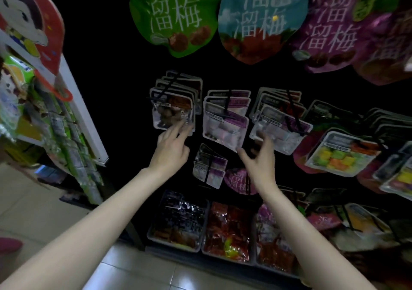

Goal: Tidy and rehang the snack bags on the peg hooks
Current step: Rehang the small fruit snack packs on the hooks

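I note left hand (171, 149) | straight fingertips touching clear brown-filled snack bag (172, 113) | right hand (259, 156) | fingers loose, under clear purple-labelled bag (225, 126), grasping nothing.

I see three big bags (176, 15) hanging in a row at the top. Below them, stacks of small bags (225, 116) hang on pegs (228, 102) side by side. My left hand (171, 149) touches the bottom of the leftmost stack (174, 111); my right hand (260, 158) is under the third stack (278, 124). Between my hands hangs one lower stack (209, 165). Trays (178, 223) stand in a row at the bottom. A side rack (55, 116) is at the left.
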`<state>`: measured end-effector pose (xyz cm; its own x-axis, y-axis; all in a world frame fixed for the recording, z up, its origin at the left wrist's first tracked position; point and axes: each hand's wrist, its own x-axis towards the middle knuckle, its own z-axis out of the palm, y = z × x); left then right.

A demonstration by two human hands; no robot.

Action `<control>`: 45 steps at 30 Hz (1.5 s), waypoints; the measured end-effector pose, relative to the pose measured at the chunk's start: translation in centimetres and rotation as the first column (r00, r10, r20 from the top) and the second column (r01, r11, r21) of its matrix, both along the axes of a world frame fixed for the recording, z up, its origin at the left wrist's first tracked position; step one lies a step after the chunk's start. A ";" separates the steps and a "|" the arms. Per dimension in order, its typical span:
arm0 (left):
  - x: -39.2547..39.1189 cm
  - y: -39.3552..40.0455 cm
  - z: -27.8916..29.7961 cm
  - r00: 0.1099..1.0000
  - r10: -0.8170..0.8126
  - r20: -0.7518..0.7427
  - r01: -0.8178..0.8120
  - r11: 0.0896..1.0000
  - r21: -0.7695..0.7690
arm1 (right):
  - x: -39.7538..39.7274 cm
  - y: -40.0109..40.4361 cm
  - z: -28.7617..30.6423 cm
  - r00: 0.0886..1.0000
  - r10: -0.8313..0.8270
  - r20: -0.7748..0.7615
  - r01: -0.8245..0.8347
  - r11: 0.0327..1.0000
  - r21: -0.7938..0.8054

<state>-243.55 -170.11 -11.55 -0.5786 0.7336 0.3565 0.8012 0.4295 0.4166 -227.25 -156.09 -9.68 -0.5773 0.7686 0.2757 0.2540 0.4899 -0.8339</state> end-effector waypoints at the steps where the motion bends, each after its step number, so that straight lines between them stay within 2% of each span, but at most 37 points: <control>1: 0.3 0.5 0.2 1.000 -0.021 0.002 0.021 1.000 0.008 | -1.0 0.5 0.7 1.000 0.024 -0.012 -0.024 0.999 -0.048; 4: 1.5 1.7 1.0 0.999 -0.041 0.024 0.040 0.998 0.039 | -3.7 1.1 2.3 0.996 0.084 -0.001 -0.084 0.996 -0.011; 7: 2.2 1.7 1.5 0.998 -0.051 0.038 0.043 0.979 0.198 | -3.4 -0.3 2.6 0.993 0.113 -0.021 -0.110 0.989 0.100; 9: 2.3 0.8 1.2 0.998 -0.069 0.011 0.064 0.959 0.276 | -1.5 -1.3 2.2 0.978 0.204 -0.046 -0.194 0.966 0.169; 11: 2.6 -0.2 0.3 0.995 -0.098 0.001 0.094 0.959 0.268 | 0.7 -1.8 0.7 0.950 0.313 -0.006 -0.306 0.932 0.197; 14: 3.2 -1.2 -2.2 0.990 -0.135 0.038 0.128 0.980 0.151 | 3.5 -1.5 -3.2 0.918 0.378 0.122 -0.394 0.907 0.150; 18: 3.4 -1.6 -6.8 0.990 -0.069 0.122 0.097 0.966 -0.239 | 5.0 0.6 -10.0 0.835 0.382 0.395 -0.426 0.905 0.024; 22: 3.5 -1.5 -8.5 0.993 -0.044 0.113 0.079 0.940 -0.332 | 3.1 1.6 -13.6 0.785 0.359 0.505 -0.433 0.901 0.032; 28: 4.1 0.2 -10.2 0.972 -0.142 0.189 0.218 0.848 -0.483 | 0.5 1.0 -16.4 0.857 0.295 0.421 -0.344 0.938 0.042; 32: 4.8 0.9 -11.5 0.952 -0.175 0.252 0.281 0.823 -0.494 | 0.3 0.4 -17.8 0.907 0.265 0.326 -0.293 0.955 0.039; 36: 4.7 0.9 -11.8 0.951 -0.171 0.258 0.277 0.843 -0.461 | 0.2 0.6 -18.5 0.899 0.308 0.312 -0.320 0.947 -0.012; 40: 5.2 1.2 -11.4 0.964 -0.140 0.228 0.234 0.852 -0.468 | -0.2 0.3 -18.3 0.954 0.226 0.195 -0.224 0.974 -0.033; 45: 5.8 1.8 -11.1 0.980 -0.132 0.150 0.195 0.791 -0.579 | -2.5 -0.3 -18.3 0.943 0.188 0.276 -0.178 0.982 -0.062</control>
<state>-237.76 -168.28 -22.67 -0.4387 0.8697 -0.2261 0.8514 0.4828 0.2051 -229.71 -156.36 -27.94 -0.7589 0.6487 0.0572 0.3879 0.5209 -0.7604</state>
